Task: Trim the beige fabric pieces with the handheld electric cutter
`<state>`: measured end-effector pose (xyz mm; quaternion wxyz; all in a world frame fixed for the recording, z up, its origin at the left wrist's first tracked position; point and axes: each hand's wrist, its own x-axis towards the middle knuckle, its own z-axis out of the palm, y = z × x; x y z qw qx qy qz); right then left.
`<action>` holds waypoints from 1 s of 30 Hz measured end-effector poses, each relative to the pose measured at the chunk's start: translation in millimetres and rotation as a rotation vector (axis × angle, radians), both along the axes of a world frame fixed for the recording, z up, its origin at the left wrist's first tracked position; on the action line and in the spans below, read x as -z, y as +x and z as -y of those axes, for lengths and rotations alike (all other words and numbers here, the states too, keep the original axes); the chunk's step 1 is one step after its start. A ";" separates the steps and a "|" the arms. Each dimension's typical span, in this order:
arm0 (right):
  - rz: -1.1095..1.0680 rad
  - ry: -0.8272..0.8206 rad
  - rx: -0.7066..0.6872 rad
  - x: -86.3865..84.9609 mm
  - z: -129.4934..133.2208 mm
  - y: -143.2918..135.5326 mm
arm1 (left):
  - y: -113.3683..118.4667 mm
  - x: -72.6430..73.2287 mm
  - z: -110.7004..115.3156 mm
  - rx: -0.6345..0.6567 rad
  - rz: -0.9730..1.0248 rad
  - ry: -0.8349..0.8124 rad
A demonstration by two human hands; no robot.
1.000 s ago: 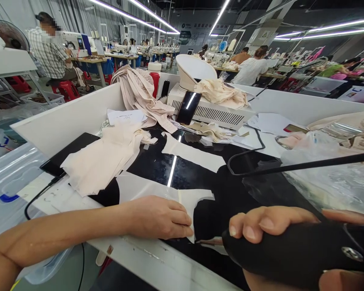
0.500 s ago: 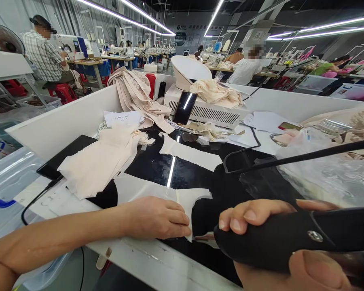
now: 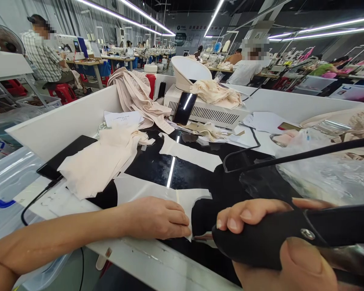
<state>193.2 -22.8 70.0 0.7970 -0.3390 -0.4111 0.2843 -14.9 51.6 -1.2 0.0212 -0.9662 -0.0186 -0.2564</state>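
Note:
My left hand [image 3: 159,218] lies palm down at the near edge of the black glossy work surface [image 3: 151,163]. Its fingers are together, tips closed on the corner of a pale cream fabric piece [image 3: 197,196]. The thumb is mostly hidden. Close to the camera, my right hand [image 3: 257,214] is wrapped round a thick black-handled tool [image 3: 251,246] with a rounded nose, a screw and a shiny metal part. A shiny strip by the tool's nose sits just right of my left fingertips. Whether it touches the fabric, I cannot tell.
A second cream piece [image 3: 191,151] lies farther back, with a stack of cut pieces [image 3: 100,157] at left. A phone [image 3: 185,108] leans on a vented white box [image 3: 212,109]. A black cable [image 3: 309,154] crosses above plastic bags [image 3: 330,173] at right. Several people sit beyond the low walls.
My right hand and the black-handled tool have shifted slightly to the left. My left hand and the fabric look the same.

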 end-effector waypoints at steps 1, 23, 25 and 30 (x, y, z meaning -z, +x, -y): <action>-0.003 -0.006 -0.010 -0.6 0.2 1.1 | 0.1 -0.1 0.1 0.001 0.014 0.002; 0.024 0.048 0.015 -0.5 -3.2 -5.7 | 0.1 1.0 -1.8 0.015 0.039 -0.008; 0.026 0.040 0.015 -3.1 -2.8 -5.4 | -0.5 1.7 -2.2 0.020 0.045 -0.016; -0.016 0.015 0.012 -10.4 -1.2 -0.9 | -2.6 3.1 -5.2 0.028 0.048 -0.043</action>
